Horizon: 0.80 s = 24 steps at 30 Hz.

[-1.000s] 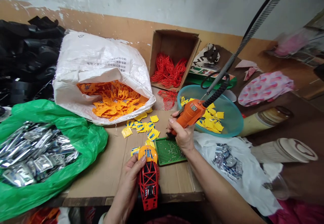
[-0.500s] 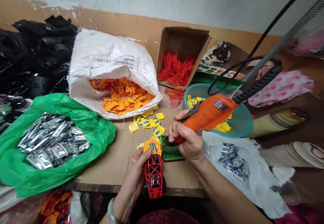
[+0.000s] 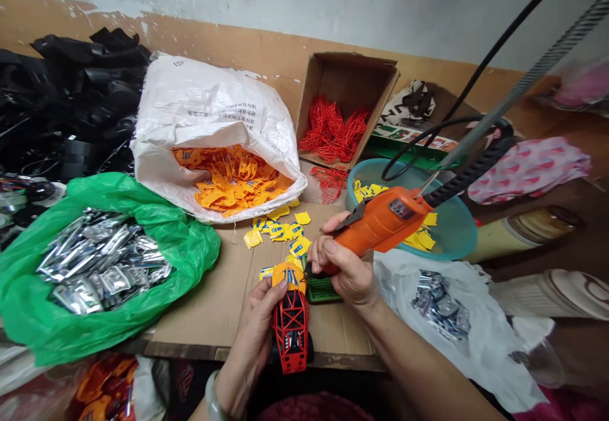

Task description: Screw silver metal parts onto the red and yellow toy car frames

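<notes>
Orange driver (image 3: 380, 221) sits snug in the right hand (image 3: 349, 269), its nose by the toy car (image 3: 291, 329); I cannot tell if they touch. The left hand (image 3: 259, 316) holds the car at the near edge of the table (image 3: 347, 362).

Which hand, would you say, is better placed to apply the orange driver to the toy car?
Probably the right hand: it grips the orange driver close beside the toy car, which the left hand holds.
</notes>
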Available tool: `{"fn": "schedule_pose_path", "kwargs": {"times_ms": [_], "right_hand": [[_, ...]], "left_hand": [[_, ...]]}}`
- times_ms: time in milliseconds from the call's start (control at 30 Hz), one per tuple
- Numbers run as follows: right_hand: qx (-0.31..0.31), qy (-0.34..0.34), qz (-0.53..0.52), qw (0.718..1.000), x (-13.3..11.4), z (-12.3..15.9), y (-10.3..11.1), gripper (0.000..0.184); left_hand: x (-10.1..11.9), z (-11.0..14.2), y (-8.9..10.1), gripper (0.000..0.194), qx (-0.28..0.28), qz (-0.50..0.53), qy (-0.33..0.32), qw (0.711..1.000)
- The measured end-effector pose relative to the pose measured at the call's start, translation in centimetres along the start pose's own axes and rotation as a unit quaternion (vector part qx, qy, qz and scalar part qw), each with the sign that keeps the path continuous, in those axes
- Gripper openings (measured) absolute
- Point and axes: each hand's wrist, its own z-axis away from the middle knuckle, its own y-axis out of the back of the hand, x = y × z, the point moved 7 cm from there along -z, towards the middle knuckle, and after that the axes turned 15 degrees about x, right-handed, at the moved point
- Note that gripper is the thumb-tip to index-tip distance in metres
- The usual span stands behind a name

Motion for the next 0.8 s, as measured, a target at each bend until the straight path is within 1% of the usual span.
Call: {"fn": "schedule_pose_path", "kwargs": {"times_ms": [133, 300, 400, 467, 533, 600, 700, 800], "right_hand": [[-0.031, -0.011, 0.006, 0.999, 0.3, 0.2, -0.2, 0.027], [-0.085, -0.026, 0.024, 0.996, 1.0, 0.6, -0.8, 0.027], [-0.091, -0.031, 0.031, 0.995, 1.5, 0.8, -0.9, 0.031], [-0.082, -0.028, 0.024, 0.996, 1.5, 0.8, -0.8, 0.032], [-0.059, -0.019, 0.010, 0.998, 1.3, 0.8, -0.4, 0.031], [-0.024, 0.001, 0.001, 1.000, 0.8, 0.6, 0.5, 0.028], [0.019, 0.034, 0.014, 0.999, 0.2, 0.3, 1.9, 0.026], [0.039, 0.030, 0.036, 0.998, 0.6, 0.0, 3.1, 0.026]], "left_hand": [[0.1, 0.1, 0.1, 0.057, 0.019, 0.008, -0.010, 1.000], [0.0, -0.1, 0.3, 0.055, 0.026, 0.008, -0.017, 0.999], [0.0, -0.2, 0.5, 0.054, 0.027, 0.006, -0.022, 0.999], [0.0, -0.2, 0.6, 0.055, 0.023, 0.002, -0.025, 0.999], [0.0, -0.2, 0.7, 0.056, 0.021, -0.005, -0.024, 0.999], [-0.1, -0.1, 0.9, 0.056, 0.023, -0.012, -0.024, 0.999], [-0.2, -0.1, 1.3, 0.055, 0.022, -0.022, -0.030, 0.999], [-0.4, -0.3, 1.6, 0.055, 0.008, -0.048, -0.023, 0.999]]}}
